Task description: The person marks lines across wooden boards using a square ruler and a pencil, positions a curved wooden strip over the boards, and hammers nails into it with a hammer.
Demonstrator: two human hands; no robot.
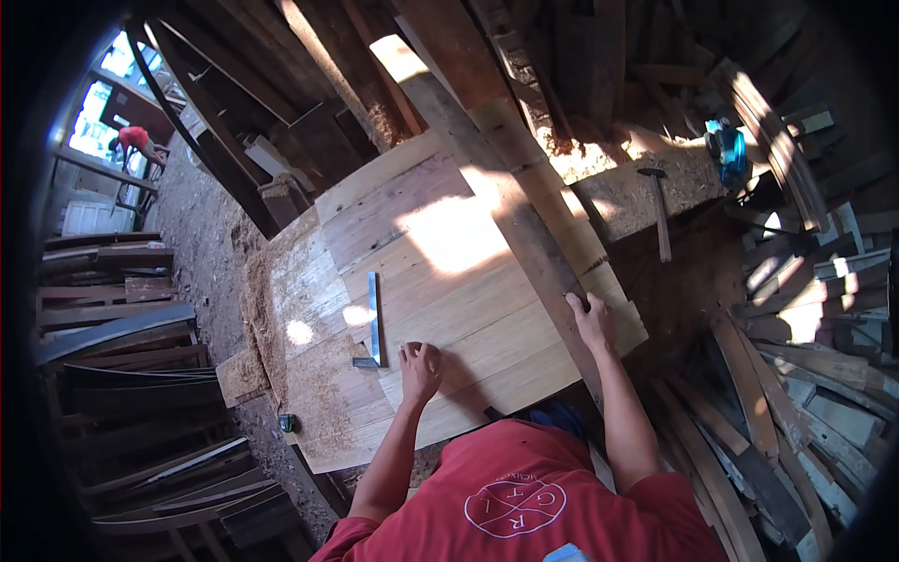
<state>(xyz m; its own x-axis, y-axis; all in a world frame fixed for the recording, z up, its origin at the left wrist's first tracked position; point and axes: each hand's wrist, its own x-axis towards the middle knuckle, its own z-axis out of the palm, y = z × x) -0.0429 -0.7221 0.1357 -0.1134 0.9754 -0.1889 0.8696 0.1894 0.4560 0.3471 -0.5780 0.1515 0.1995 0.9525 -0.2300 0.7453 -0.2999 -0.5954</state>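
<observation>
A long brown plank [496,197] lies slantwise across a wide pale panel of joined boards [449,318]. Its near end comes close to my body, and there my right hand [594,323] is closed round its edge, thumb on top. My left hand [420,373] rests over the panel with the fingers curled in. Whatever may be between those fingers is hidden. Just left of it lies a try square [375,318], its metal blade pointing away from me and its dark stock [365,362] nearest me.
Sawdust [323,412] covers the panel's left side, where a tape measure [287,423] sits at the edge. A hammer [660,215] and a blue bottle [729,155] are at the right. Stacked planks [122,318] line the left; loose offcuts [824,375] pile up right. Another person [138,140] bends over far left.
</observation>
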